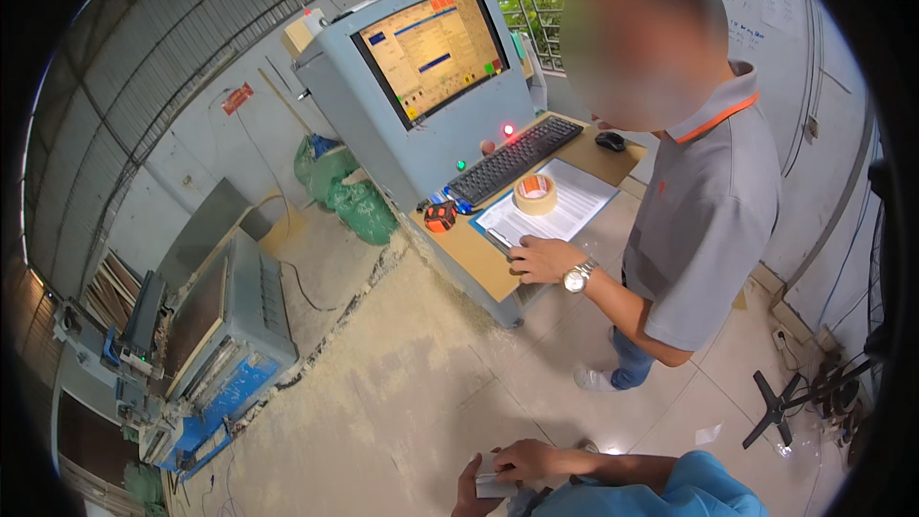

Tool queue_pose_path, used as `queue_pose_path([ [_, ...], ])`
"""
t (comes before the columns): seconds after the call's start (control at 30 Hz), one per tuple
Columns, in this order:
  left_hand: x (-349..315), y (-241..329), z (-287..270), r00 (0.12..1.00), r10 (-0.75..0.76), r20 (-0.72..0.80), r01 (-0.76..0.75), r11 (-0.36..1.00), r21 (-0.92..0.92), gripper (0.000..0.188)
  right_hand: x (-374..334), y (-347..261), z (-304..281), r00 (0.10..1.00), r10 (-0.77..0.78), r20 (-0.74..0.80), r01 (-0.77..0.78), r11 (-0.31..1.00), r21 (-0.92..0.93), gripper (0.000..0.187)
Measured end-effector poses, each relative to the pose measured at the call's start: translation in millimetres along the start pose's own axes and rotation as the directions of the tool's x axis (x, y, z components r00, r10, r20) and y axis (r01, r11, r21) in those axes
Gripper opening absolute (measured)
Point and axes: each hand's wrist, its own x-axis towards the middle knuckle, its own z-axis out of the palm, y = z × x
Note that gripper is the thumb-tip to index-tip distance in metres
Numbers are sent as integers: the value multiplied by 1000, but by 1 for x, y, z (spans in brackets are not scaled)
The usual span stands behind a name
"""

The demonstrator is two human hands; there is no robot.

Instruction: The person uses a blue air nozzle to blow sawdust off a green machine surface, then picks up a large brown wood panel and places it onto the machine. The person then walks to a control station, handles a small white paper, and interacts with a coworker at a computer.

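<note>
Head view: at the bottom edge the person's own two hands come in from a blue sleeve (694, 488). The left hand (469, 493) is under a small pale box (493, 486), w/ fingers curled up round it, so it is holding the box. The right hand (525, 460) lies on top of the same box, fingers bent over it, also holding. I can't tell what is inside the box; it is partly hid by the hands. The box is low down, close to the body, above the dusty floor (402, 402), well apart from the desk. I think the step in hand is just holding or opening the box w/ both hands; the next move would need one hand to keep it steady while the other works at the top. Further up stands another person in a grey shirt (708, 220). That person's hand (546, 258), w/ a watch (577, 278), rests on the edge of the brown surface (479, 263), just beside a paper sheet (555, 206). A tape roll (535, 193) sits on the paper. Near it are a black keyboard (514, 159), a mouse (610, 141) and a small orange and black thing (439, 216). Behind is a big grey screen box (431, 53) w/ a lit yellow screen. On the left is a blue and grey machine (206, 354) on the floor, and green sacks (349, 196) lie by the wall.
</note>
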Motion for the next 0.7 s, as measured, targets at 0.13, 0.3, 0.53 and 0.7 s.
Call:
queue_pose_path([
  [0.13, 3, -25, 14, 998, -8, 70, 14, 995, -96, 54, -14, 14, -9, 997, -58, 56, 53, 995, 80, 30],
  [0.3, 10, -30, 23, 998, 15, -57, -10, 996, 84, 54, -19, 17, -18, 986, -21, 165, 4, 995, 102, 30],
  [0.53, 24, -36, 25, 995, 32, -91, -17, 987, 161, 54, -31, 22, -26, 986, -72, 153, 54, 992, 118, 34],
  [0.7, 35, -46, 35, 996, 30, -87, -15, 985, 173, 53, -38, 37, -32, 971, -20, 237, 26, 999, -22, 37],
])
